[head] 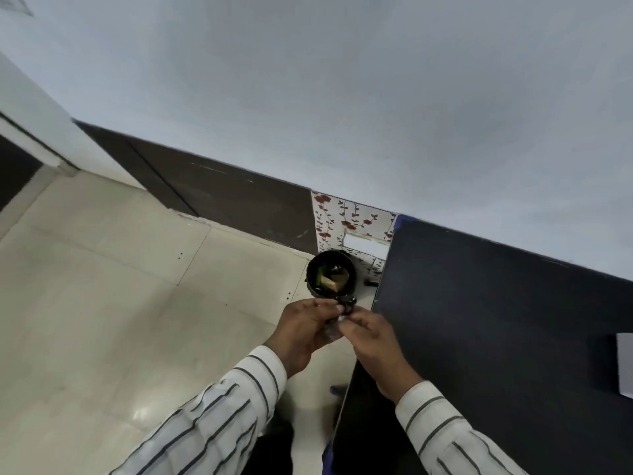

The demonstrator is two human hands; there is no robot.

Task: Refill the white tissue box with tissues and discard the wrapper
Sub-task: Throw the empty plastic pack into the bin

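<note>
A crumpled clear wrapper (334,329) is pinched between my left hand (305,332) and my right hand (375,344), both closed on it. My hands hover just in front of a small black bin (330,274) on the floor, whose open top shows paper scraps and something green inside. The white tissue box (625,366) shows only as an edge at the far right, resting on the dark table (496,320).
The dark table fills the right side, its left edge beside my right wrist. Behind the bin stands a floral-patterned panel (352,221) against the wall. Pale floor tiles (137,286) spread to the left, and a dark skirting (222,197) runs along the wall's base.
</note>
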